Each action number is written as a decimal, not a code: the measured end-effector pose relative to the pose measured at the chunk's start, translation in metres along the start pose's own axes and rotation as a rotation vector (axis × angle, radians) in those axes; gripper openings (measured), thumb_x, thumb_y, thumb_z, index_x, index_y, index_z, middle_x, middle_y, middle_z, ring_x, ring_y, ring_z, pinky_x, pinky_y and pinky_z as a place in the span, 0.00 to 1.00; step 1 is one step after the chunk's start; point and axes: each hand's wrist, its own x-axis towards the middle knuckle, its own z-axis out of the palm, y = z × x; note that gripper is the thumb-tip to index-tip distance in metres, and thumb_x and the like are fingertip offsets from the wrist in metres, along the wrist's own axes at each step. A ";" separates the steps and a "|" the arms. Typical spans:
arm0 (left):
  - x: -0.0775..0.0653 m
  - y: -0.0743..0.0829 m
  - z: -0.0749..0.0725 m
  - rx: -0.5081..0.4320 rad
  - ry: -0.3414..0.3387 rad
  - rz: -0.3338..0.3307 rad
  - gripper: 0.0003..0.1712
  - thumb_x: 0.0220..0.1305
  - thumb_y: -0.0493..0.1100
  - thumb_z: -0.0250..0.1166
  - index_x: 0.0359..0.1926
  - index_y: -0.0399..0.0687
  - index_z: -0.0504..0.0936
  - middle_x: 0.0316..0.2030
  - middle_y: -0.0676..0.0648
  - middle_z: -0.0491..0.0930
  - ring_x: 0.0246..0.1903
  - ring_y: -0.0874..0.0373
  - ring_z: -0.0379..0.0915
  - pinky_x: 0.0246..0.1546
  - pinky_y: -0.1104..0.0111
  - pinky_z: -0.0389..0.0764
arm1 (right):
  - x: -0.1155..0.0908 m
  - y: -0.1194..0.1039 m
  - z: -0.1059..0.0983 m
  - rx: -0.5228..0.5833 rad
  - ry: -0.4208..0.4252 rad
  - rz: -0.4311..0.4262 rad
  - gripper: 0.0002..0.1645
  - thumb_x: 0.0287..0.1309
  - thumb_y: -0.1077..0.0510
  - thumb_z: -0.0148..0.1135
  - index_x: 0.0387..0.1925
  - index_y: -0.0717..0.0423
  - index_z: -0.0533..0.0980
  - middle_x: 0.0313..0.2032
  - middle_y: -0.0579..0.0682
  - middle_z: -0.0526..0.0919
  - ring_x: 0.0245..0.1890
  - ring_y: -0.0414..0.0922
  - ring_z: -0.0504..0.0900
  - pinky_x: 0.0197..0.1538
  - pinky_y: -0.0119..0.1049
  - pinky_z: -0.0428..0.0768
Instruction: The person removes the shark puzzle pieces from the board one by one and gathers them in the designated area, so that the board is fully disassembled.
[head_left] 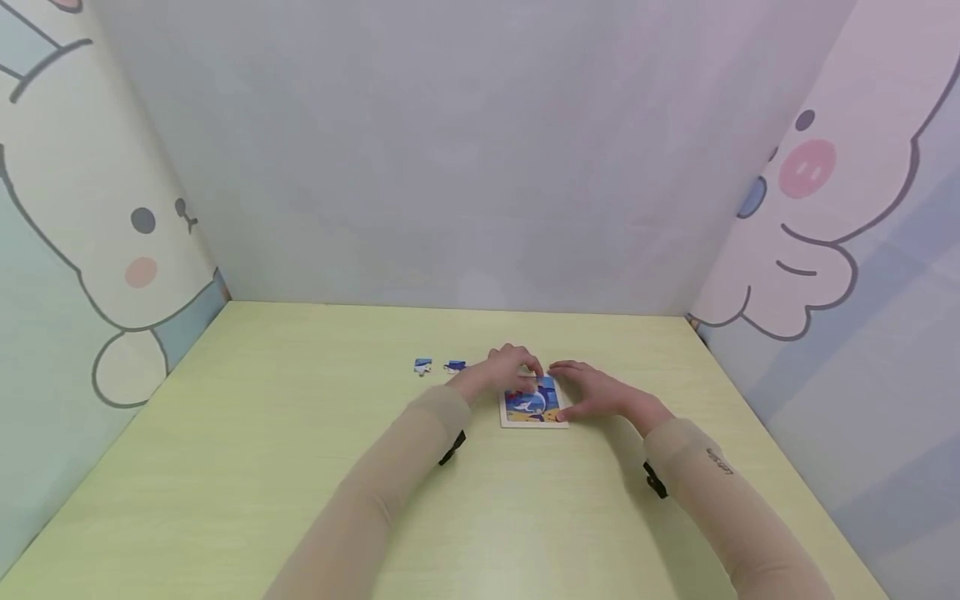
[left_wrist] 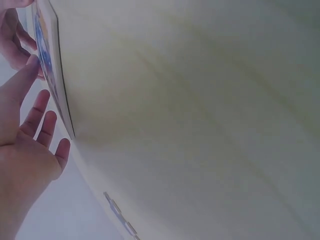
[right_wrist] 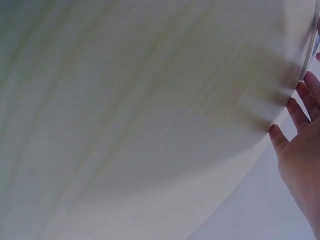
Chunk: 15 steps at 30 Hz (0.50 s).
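Note:
A square jigsaw puzzle (head_left: 531,405) with a blue sea picture sits in a white-edged tray (head_left: 534,425) on the table. My left hand (head_left: 508,367) reaches over its upper left part, thumb and forefinger arched down toward the picture; in the left wrist view the thumb touches the picture side and the other fingers are spread. At the tray's right side rests my right hand (head_left: 596,392), thumb on the lower right corner and fingers by the upper right. In the right wrist view its fingertips (right_wrist: 274,129) touch the table beside the tray. My left hand hides part of the picture.
Two loose jigsaw pieces (head_left: 423,366) lie on the pale yellow table (head_left: 300,417), left of the tray; the nearer one (head_left: 454,367) is close to my left wrist. A grey curtain (head_left: 450,167) hangs behind the table, and cartoon-printed cloth (head_left: 817,250) lines both sides.

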 end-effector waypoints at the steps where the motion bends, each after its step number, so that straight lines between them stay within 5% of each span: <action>1: 0.000 0.000 0.000 0.009 -0.004 0.002 0.13 0.61 0.53 0.64 0.47 0.65 0.81 0.54 0.55 0.73 0.57 0.54 0.60 0.60 0.51 0.56 | 0.000 0.000 0.000 0.000 -0.001 -0.002 0.54 0.44 0.32 0.68 0.66 0.56 0.63 0.68 0.56 0.62 0.68 0.58 0.57 0.66 0.57 0.57; 15: -0.001 0.002 0.005 0.009 -0.010 -0.011 0.10 0.62 0.53 0.63 0.44 0.66 0.83 0.56 0.55 0.71 0.58 0.55 0.60 0.61 0.54 0.56 | -0.002 -0.003 -0.001 0.006 -0.015 0.016 0.53 0.46 0.35 0.68 0.67 0.55 0.61 0.69 0.56 0.60 0.69 0.57 0.55 0.67 0.56 0.55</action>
